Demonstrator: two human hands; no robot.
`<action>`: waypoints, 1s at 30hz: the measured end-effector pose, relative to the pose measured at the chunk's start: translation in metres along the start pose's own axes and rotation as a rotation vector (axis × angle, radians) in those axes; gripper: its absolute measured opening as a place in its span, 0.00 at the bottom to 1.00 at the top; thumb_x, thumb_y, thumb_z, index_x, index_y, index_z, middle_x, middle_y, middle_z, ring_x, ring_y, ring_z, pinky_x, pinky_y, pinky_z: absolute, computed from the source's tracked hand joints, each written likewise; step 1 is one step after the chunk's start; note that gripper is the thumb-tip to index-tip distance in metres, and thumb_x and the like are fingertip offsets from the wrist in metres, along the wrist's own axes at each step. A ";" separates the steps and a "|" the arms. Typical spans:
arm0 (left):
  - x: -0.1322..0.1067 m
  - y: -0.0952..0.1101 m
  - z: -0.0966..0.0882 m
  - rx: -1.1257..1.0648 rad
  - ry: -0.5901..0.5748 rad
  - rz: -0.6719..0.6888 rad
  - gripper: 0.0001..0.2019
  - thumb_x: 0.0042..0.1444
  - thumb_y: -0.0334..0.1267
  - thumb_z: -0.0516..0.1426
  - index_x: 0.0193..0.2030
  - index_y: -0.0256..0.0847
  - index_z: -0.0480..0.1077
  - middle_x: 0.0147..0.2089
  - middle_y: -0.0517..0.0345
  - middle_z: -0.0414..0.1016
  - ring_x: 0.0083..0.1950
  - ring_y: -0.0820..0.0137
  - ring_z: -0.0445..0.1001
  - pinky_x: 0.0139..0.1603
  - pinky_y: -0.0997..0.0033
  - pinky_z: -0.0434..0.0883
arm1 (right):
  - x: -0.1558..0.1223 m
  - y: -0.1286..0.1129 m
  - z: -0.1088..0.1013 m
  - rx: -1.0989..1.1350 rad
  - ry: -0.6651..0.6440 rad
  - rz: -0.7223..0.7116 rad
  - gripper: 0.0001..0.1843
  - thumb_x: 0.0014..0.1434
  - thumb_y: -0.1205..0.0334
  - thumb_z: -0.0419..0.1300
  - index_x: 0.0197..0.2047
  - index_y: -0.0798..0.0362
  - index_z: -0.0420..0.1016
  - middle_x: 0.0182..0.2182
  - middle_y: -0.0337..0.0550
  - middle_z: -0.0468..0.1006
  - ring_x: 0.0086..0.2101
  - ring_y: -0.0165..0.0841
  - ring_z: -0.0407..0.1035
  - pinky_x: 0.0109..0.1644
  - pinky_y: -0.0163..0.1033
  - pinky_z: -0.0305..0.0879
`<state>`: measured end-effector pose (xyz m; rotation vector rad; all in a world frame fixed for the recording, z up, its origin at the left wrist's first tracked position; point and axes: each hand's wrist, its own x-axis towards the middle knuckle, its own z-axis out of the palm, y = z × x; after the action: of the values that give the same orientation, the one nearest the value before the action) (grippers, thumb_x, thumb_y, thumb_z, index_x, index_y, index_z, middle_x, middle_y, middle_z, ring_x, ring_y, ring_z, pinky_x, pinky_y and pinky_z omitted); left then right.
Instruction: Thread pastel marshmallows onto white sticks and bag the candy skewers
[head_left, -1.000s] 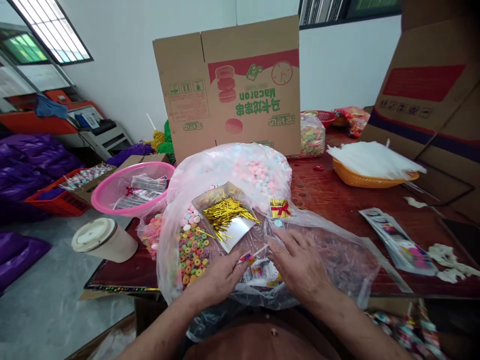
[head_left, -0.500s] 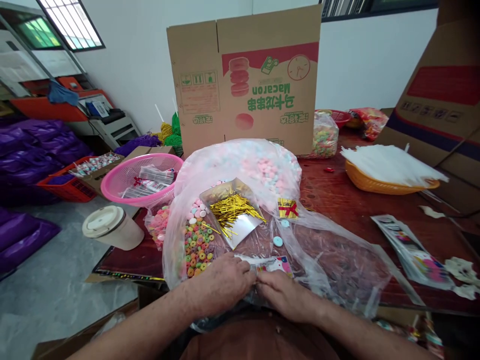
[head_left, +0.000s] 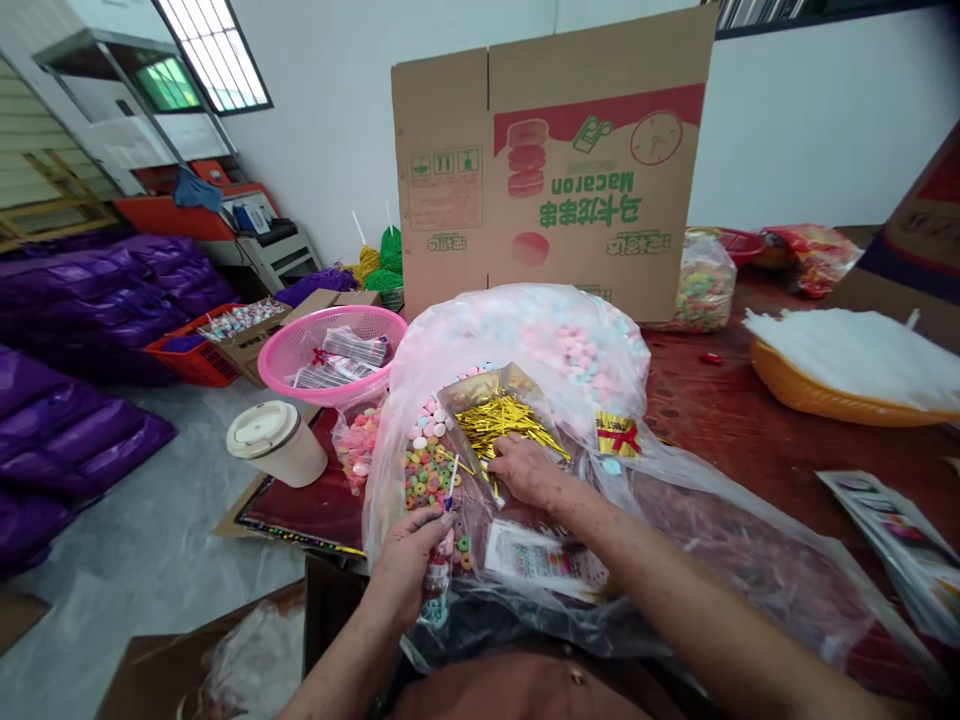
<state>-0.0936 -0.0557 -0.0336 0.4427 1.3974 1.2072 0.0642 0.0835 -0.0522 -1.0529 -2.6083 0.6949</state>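
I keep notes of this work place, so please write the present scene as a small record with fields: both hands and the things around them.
Left hand: holds a wrapped candy stick, white end up
Right hand: fingers among gold twist ties; whether it grips one is unclear
Tie box: open, holding the ties
Loose candy: ring-shaped candies left of the box
Pink basket: left, with printed packets inside
White cup: lidded
Behind: cardboard, "Macaron" print upside down

The right hand (head_left: 527, 470) and forearm bar the near-right way to the box (head_left: 525, 384); the tall carton (head_left: 555, 160) walls off the back, pink basket (head_left: 295, 347) and cup (head_left: 277, 447) the left — but a strip of tabletop (head_left: 694, 410) runs between candy bag (head_left: 517, 325) and orange basket (head_left: 832, 393).
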 end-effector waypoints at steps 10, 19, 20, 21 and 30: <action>0.007 0.005 0.035 -0.106 -0.092 0.022 0.12 0.36 0.40 0.65 0.23 0.36 0.68 0.16 0.64 0.66 0.17 0.77 0.64 0.19 0.78 0.61 | -0.054 -0.029 -0.026 0.096 0.184 0.005 0.09 0.62 0.68 0.46 0.33 0.54 0.66 0.30 0.41 0.72 0.32 0.29 0.64 0.37 0.33 0.60; 0.009 0.009 0.047 -0.056 -0.104 0.136 0.12 0.39 0.40 0.64 0.19 0.37 0.65 0.15 0.67 0.62 0.17 0.80 0.60 0.20 0.80 0.59 | -0.086 -0.013 -0.011 0.125 0.340 0.223 0.11 0.61 0.65 0.47 0.34 0.55 0.70 0.29 0.41 0.72 0.31 0.30 0.65 0.35 0.33 0.60; 0.009 0.009 0.039 -0.068 -0.041 0.127 0.12 0.37 0.40 0.65 0.20 0.37 0.66 0.15 0.68 0.63 0.17 0.79 0.60 0.20 0.80 0.60 | -0.083 -0.007 -0.010 0.087 0.318 0.216 0.11 0.60 0.66 0.49 0.34 0.55 0.71 0.31 0.43 0.72 0.34 0.31 0.65 0.37 0.35 0.60; 0.009 0.009 0.032 -0.072 0.018 0.118 0.12 0.36 0.40 0.65 0.22 0.38 0.67 0.15 0.68 0.64 0.17 0.79 0.61 0.20 0.79 0.60 | -0.079 -0.002 -0.008 0.046 0.289 0.203 0.10 0.59 0.66 0.50 0.32 0.55 0.72 0.31 0.44 0.72 0.35 0.33 0.65 0.40 0.36 0.59; -0.002 -0.008 0.011 -0.050 0.058 0.061 0.16 0.35 0.45 0.66 0.24 0.38 0.66 0.16 0.68 0.64 0.17 0.78 0.63 0.19 0.78 0.62 | 0.001 -0.006 -0.006 -0.227 0.039 -0.018 0.08 0.56 0.69 0.54 0.30 0.54 0.75 0.39 0.51 0.72 0.46 0.40 0.60 0.47 0.41 0.54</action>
<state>-0.0800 -0.0560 -0.0368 0.4209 1.4089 1.3112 0.0630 0.0826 -0.0438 -1.0894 -2.7068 0.3764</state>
